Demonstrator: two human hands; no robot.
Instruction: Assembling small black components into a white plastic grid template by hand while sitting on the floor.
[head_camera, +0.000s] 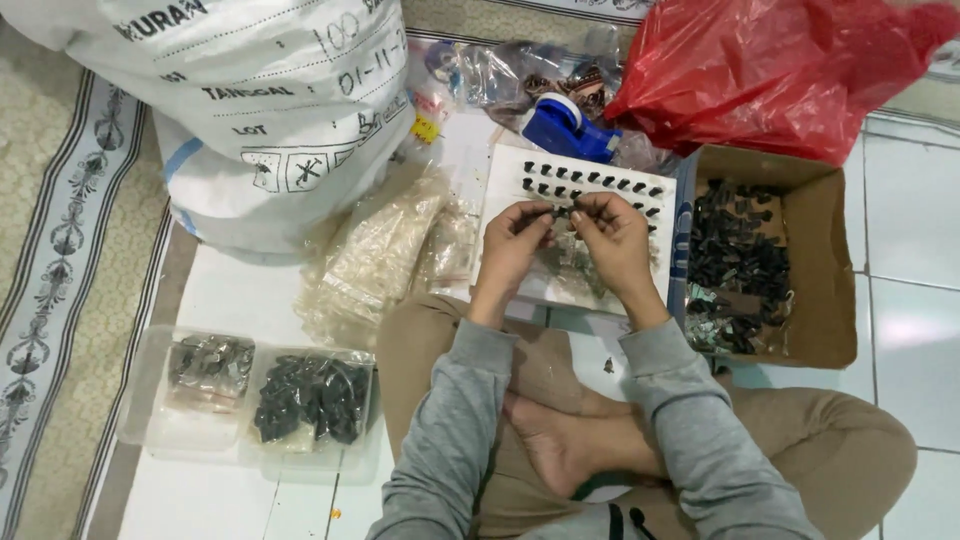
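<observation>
A: Nearest: crossed legs, bare foot (560, 445). Hands?

B: Left hand (515, 240) and right hand (610, 235) meet over the white board (510, 175), fingertips pinched shut on one small dark clip (562, 212), raised for sight. Cardboard box (830, 270) of clips lies right of the board, within reach.

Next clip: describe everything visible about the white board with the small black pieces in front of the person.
The white board is a flat rectangle, apparently foam or card, lying on the floor beyond the person's knees. Two rows of small black pieces sit along its far edge; the rest looks mostly bare. The left hand and right hand hover over its middle, hiding part of it. A brown cardboard box sits against its right side.
</observation>
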